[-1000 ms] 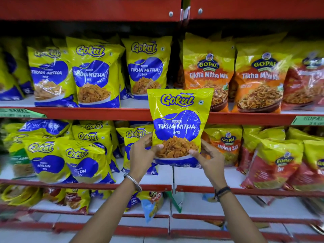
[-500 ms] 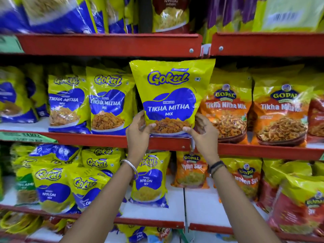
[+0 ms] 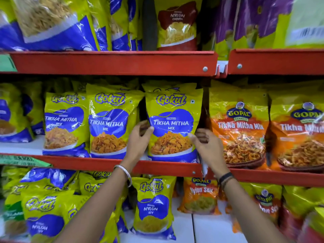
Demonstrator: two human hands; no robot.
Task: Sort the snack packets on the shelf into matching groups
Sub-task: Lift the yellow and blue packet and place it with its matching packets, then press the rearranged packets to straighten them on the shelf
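Nearest me, both forearms cut off at the frame's bottom edge. My left hand (image 3: 140, 137) and right hand (image 3: 208, 146) flank the Gokul Tikha Mitha packet (image 3: 172, 127), fingers loosely spread; whether they actually grip it I cannot tell. The right palm hides the packet's lower right corner. The packet stands upright on the red shelf (image 3: 105, 163), label facing me, between a matching Gokul packet (image 3: 108, 121) and an orange Gopal packet (image 3: 240, 128). More packets behind are largely hidden.
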